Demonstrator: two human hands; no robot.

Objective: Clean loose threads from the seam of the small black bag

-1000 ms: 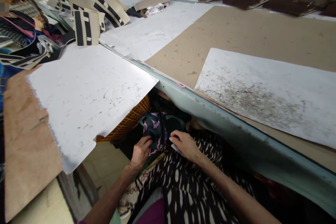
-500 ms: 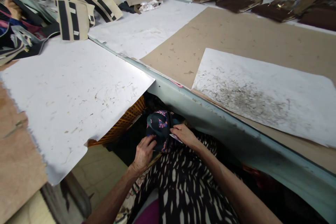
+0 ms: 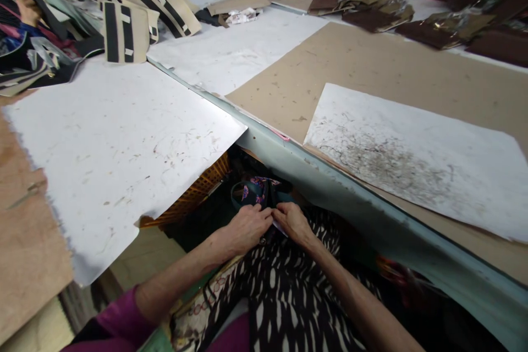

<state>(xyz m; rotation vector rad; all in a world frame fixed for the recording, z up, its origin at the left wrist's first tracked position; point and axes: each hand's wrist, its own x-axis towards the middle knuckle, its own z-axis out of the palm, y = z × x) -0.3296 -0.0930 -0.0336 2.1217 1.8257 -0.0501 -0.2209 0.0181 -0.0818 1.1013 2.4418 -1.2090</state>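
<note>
A dark fabric piece (image 3: 256,190) with pink and orange floral patches, probably a small bag, lies low between the table edges and my lap. My left hand (image 3: 249,225) is closed on its near side, fingers bent and pressed into the cloth. Right beside it, my right hand (image 3: 292,221) pinches the fabric, and the fingertips of both hands almost meet. A small white piece (image 3: 279,227) pokes out under my right fingers; I cannot make out what it is. Much of the fabric is hidden behind my hands.
White sheets cover the left table (image 3: 119,137); the right table's metal edge (image 3: 313,168) runs beside my right arm. A yellow basket (image 3: 198,192) sits below. Beige panels with black strips (image 3: 126,33) stand at the back left. Brown pieces (image 3: 445,27) and people's hands are farther off.
My left hand has moved right and up, from the fabric's left side to beside my right hand. More of the fabric is now covered. The view has shifted slightly.
</note>
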